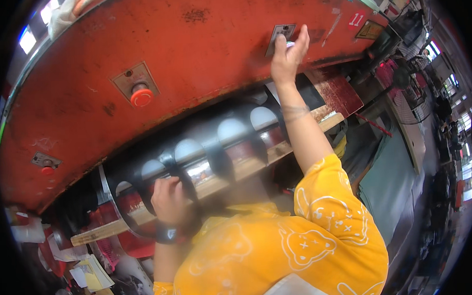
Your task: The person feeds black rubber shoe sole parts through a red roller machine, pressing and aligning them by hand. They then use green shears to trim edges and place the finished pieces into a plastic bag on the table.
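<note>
My right hand (290, 57) is raised to a small metal control plate (283, 32) on the red machine panel (201, 50). Its thumb and fingers are apart, and a pale button-like part shows between them. Lower left, my left hand (169, 202) has its fingers curled at the edge of a black piece (214, 156) with a row of rounded, pale openings. Whether those fingers grip the black piece is hidden. A wooden strip (237, 173) runs along beneath it, and a dark band circles my left wrist.
Red mushroom-shaped buttons project from the panel, one at centre left (141, 97) and a smaller one at far left (48, 169). Papers (92, 275) lie at lower left. On the right stand a caged fan (413, 97) and a grey-green sheet (390, 176).
</note>
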### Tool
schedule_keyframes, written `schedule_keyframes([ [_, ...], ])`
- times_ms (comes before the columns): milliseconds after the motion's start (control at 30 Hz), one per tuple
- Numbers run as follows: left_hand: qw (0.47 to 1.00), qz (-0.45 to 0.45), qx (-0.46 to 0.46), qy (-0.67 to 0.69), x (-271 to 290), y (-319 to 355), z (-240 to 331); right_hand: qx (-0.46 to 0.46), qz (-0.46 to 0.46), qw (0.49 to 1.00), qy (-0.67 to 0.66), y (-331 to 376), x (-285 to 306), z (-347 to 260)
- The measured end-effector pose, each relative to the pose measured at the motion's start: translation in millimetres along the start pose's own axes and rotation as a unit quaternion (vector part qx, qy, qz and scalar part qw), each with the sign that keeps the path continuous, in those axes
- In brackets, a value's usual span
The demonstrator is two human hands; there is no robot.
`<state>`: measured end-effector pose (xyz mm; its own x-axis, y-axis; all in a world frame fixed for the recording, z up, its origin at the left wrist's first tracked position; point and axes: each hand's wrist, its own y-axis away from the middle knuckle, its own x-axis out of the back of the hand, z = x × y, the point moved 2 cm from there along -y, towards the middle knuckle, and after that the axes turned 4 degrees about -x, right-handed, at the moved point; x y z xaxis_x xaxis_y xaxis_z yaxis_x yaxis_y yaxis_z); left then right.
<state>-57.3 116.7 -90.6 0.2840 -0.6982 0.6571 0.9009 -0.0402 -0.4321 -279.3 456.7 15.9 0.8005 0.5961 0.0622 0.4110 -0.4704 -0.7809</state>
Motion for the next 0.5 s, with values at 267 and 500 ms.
schedule_keyframes([
  [267,0.995,-0.054,0.032,-0.077,7,-27,-9,-0.209,-0.255,0.920,0.212,75,106,75],
  [500,0.998,-0.028,0.029,-0.051,5,-17,-5,-0.121,-0.426,0.841,0.312,103,153,63],
])
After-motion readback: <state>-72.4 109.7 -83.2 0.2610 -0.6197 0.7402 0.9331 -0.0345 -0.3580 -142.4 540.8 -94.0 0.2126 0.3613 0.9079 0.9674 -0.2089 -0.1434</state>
